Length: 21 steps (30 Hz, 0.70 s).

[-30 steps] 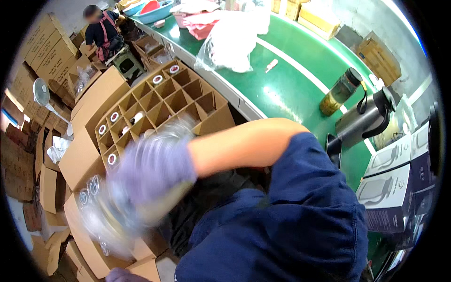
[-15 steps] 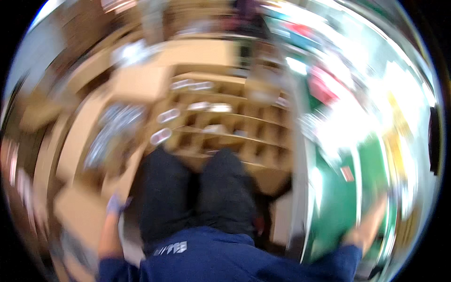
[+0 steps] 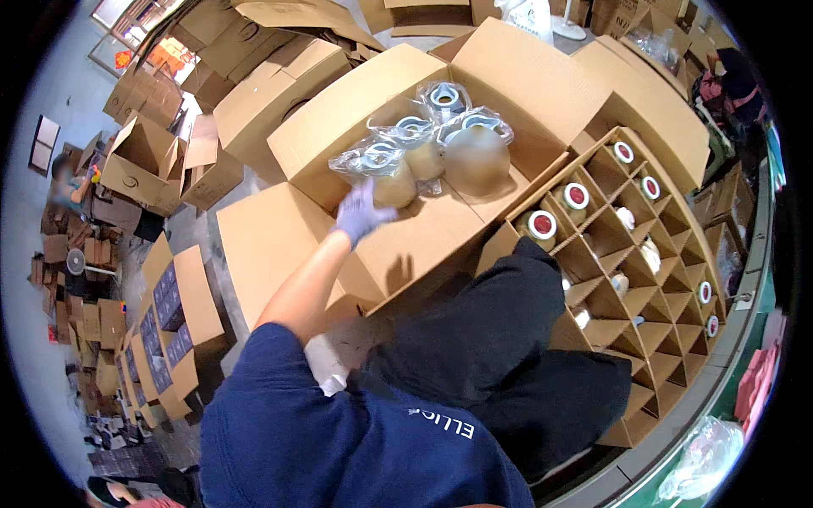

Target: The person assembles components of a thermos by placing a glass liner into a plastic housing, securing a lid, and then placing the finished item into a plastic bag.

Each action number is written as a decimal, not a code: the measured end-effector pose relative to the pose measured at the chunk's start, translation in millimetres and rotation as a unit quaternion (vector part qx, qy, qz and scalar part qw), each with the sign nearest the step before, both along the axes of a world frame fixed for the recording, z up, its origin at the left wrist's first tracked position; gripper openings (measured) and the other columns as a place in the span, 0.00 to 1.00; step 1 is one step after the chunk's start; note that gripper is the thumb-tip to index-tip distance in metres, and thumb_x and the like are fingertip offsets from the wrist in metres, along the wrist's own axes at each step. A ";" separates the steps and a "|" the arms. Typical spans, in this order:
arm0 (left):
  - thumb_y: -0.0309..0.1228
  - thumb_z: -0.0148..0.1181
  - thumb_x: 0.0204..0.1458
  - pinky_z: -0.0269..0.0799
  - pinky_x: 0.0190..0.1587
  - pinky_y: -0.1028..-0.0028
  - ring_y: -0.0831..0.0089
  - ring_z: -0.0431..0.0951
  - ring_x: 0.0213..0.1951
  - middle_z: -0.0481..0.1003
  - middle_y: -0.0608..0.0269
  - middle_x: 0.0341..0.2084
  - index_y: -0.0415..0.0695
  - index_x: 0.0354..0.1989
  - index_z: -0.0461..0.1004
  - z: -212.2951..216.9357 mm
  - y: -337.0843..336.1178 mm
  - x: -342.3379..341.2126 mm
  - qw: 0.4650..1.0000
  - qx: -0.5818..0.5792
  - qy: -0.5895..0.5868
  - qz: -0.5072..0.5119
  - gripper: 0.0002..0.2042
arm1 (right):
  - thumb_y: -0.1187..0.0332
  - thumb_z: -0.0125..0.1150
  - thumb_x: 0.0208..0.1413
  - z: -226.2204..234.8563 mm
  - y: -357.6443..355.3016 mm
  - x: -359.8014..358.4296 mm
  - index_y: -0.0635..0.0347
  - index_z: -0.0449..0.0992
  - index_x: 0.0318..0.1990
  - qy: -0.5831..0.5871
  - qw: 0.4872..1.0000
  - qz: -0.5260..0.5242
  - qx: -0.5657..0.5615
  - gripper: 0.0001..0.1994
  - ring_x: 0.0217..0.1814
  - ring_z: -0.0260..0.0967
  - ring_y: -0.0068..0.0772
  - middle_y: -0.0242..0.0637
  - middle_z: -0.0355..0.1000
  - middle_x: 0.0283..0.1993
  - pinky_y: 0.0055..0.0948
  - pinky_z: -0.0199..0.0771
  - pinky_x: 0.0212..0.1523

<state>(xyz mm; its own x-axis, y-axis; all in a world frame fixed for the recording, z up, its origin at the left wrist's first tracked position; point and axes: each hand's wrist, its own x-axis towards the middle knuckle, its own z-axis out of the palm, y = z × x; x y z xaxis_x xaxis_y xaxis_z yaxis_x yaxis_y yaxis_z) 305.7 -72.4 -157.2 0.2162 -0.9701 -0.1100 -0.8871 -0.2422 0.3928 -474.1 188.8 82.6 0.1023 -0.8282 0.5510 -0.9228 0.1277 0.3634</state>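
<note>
My left hand (image 3: 364, 213), in a pale purple glove, reaches into a large open carton (image 3: 440, 275). Its fingers are spread and nothing shows in them. Right beside the fingertips stands a tan, rounded container (image 3: 392, 184) with a grey-blue top and clear plastic wrap around it. Whether the fingers touch it I cannot tell. Several similar containers stand close together behind it, against the carton's far side, one with a blurred front (image 3: 477, 161). My right hand is out of the picture.
To the right, a divided carton (image 3: 610, 330) holds jars with white and red lids (image 3: 542, 224) in some cells. Beyond it runs a green work surface (image 3: 677, 466) with a clear plastic bag (image 3: 703, 457). A carton of dark boxes (image 3: 165, 317) stands at the left.
The view has swung to the left and sharpened. My left hand has gone from beside my lap into the open carton. My right arm, formerly over the green surface, has left the picture.
</note>
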 end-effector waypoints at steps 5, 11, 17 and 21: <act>0.43 0.70 0.46 0.74 0.54 0.52 0.47 0.78 0.53 0.73 0.42 0.56 0.56 0.69 0.62 -28.3 -96.4 46.3 0.941 0.005 -0.338 -0.015 0.38 | 0.72 0.48 0.69 -56.5 -84.1 53.8 0.69 0.67 0.63 -0.070 0.987 0.084 0.118 0.18 0.73 0.57 0.52 0.52 0.61 0.70 0.48 0.57 0.72; 0.38 0.58 0.52 0.75 0.48 0.49 0.49 0.80 0.48 0.79 0.51 0.44 0.47 0.45 0.77 -47.6 -57.5 18.6 0.932 0.071 -0.248 -0.256 0.14 | 0.73 0.49 0.70 -57.8 -107.0 100.2 0.70 0.69 0.63 -0.161 0.976 0.077 0.126 0.17 0.73 0.59 0.52 0.52 0.62 0.70 0.48 0.59 0.71; 0.36 0.54 0.58 0.72 0.58 0.54 0.54 0.77 0.56 0.75 0.46 0.55 0.46 0.61 0.70 -41.1 -107.0 50.8 0.981 0.068 -0.168 -0.069 0.21 | 0.77 0.51 0.66 -53.0 -159.4 147.7 0.72 0.72 0.59 -0.241 0.954 0.120 0.131 0.16 0.69 0.64 0.51 0.53 0.67 0.65 0.46 0.60 0.70; 0.34 0.46 0.63 0.71 0.60 0.58 0.57 0.76 0.59 0.75 0.52 0.58 0.46 0.56 0.76 -85.5 -131.6 63.0 0.974 0.095 -0.204 -0.007 0.17 | 0.80 0.56 0.57 -43.9 -182.8 234.0 0.69 0.76 0.52 -0.321 0.914 0.202 0.147 0.15 0.64 0.67 0.53 0.53 0.71 0.59 0.45 0.63 0.68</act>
<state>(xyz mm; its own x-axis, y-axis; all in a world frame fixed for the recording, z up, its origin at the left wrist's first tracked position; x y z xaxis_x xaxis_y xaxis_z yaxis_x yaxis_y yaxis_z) 368.7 -204.0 -242.7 0.2656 -0.9441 -0.1954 -0.9640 -0.2621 -0.0440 -240.1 6.1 38.6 0.1661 -0.9163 0.3644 -0.9086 -0.2858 -0.3044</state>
